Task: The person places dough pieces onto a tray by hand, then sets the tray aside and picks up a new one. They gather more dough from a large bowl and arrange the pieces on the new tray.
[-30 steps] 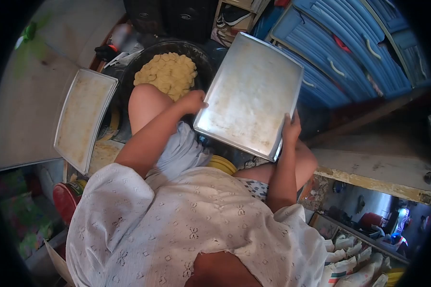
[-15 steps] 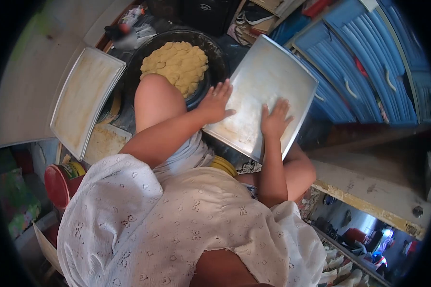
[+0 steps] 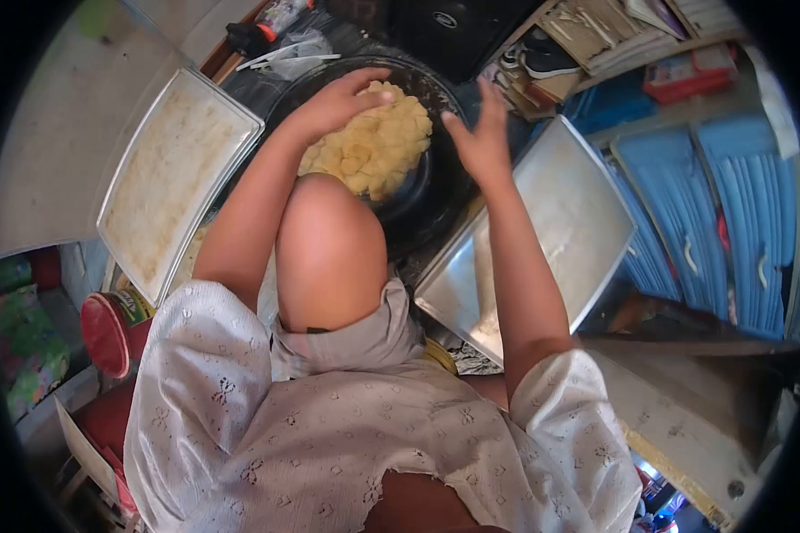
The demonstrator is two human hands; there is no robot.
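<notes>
A lumpy mass of yellow dough (image 3: 373,147) lies in a wide black basin (image 3: 449,209) beyond my raised knee. My left hand (image 3: 342,102) is at the dough's upper left edge, its fingers stretched out and the thumb apart. Near the basin's right rim, my right hand (image 3: 484,142) hangs with thumb and fingers spread, holding nothing. Under my right forearm a shiny metal baking tray (image 3: 569,213) lies tilted on the right side.
Stacked metal trays (image 3: 178,169) lean at the left, with a red-lidded tub (image 3: 107,333) below them. Blue drawers (image 3: 738,204) stand at the right. A black shoe (image 3: 547,55) rests on a shelf at the back. A plastic bag (image 3: 300,58) lies behind the basin.
Both hands have left the tray on the right and moved up to the basin, the left over the dough, the right by the rim. The view has shifted as well.
</notes>
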